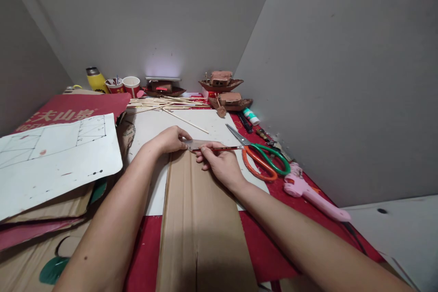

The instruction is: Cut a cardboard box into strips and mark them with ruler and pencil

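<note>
A long strip of brown cardboard (201, 219) runs away from me over a white sheet. Across its far end lies a clear ruler (198, 143). My left hand (171, 139) is closed on the ruler's left end, thumb and fingers pressed against it. A dark red pencil (227, 148) is pinched in my right hand (221, 162), lying nearly level, its tip end pointing left beside the ruler. The fingers of my right hand rest over the cardboard's far edge. Just right of that hand are scissors (263, 159) with one orange and one green handle, blades apart.
Thin wooden sticks (167, 102) lie behind the white sheet (219, 123). Model boats (229, 100), paper cups (131, 84) and a yellow bottle (96, 80) stand at the back wall. A pink glue gun (313, 194) sits at right; stacked cardboard with a drawn sheet (68, 164) at left.
</note>
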{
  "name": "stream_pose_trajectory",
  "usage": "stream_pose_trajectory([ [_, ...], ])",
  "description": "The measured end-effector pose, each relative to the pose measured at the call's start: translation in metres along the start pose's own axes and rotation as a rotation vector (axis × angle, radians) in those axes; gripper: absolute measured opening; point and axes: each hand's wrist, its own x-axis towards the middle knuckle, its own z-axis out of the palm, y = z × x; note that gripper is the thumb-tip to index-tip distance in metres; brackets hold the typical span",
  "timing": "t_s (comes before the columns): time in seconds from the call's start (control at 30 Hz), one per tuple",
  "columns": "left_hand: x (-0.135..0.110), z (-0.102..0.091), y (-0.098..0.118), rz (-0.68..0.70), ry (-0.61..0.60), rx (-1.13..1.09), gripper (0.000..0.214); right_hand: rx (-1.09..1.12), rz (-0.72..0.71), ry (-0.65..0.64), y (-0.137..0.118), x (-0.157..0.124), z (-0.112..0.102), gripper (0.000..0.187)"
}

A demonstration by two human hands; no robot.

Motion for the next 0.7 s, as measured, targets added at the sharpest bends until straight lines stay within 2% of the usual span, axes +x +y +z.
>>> stream_pose_trajectory([
  [0.7, 0.0026, 0.0014, -0.0043, -0.007, 0.001, 0.014, 0.035, 0.0, 0.025, -0.018, -0.0017, 0.0002, -0.0029, 0.023],
])
